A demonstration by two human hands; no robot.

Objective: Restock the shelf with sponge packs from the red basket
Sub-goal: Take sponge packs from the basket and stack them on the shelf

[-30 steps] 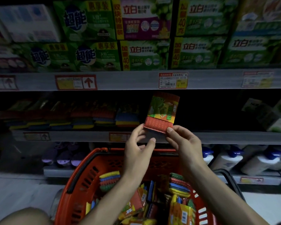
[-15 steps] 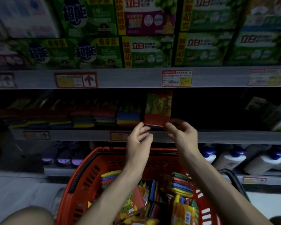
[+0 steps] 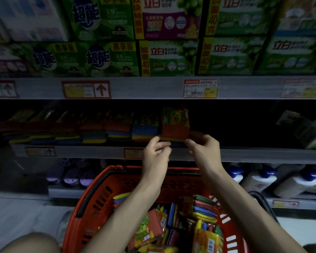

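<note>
A sponge pack (image 3: 175, 125) with a red, green and yellow wrapper stands upright at the front of the dark middle shelf (image 3: 244, 154), at the right end of a row of sponge packs (image 3: 91, 128). My left hand (image 3: 156, 154) pinches its lower left corner and my right hand (image 3: 202, 148) holds its lower right corner. Below my arms sits the red basket (image 3: 91, 203), which holds several more sponge packs (image 3: 204, 209).
Green detergent boxes (image 3: 168, 57) fill the top shelf above a row of price tags (image 3: 200, 88). White bottles with blue caps (image 3: 259, 179) line the bottom shelf at right, purple items (image 3: 75, 178) at left. Boxes (image 3: 306, 130) stand at the middle shelf's far right.
Both hands have carried the sponge pack forward from above the basket into the middle shelf, and it has turned from tilted to upright beside the row.
</note>
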